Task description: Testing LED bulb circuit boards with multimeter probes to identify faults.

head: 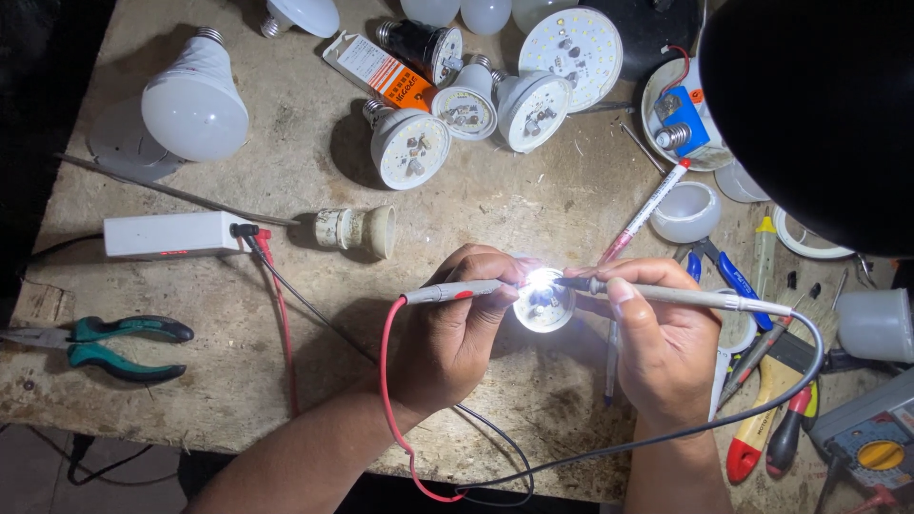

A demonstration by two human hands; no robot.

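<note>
The bench (pixel 286 171) has bare room left of my hands, up to the pliers (pixel 105 347) at its near edge. My left hand (pixel 452 333) pinches the red probe (pixel 452 290), my right hand (pixel 662 347) the black probe (pixel 685 297). Both tips meet on the lit bulb (pixel 543 303) between them.

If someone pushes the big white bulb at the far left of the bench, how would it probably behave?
The big white bulb lies on its side, and its dome is round, so it would probably roll in a curve toward its narrower screw base. It looks like a hollow plastic shell, so likely light for its size. The smooth dome may slip under a loose grip.
</note>
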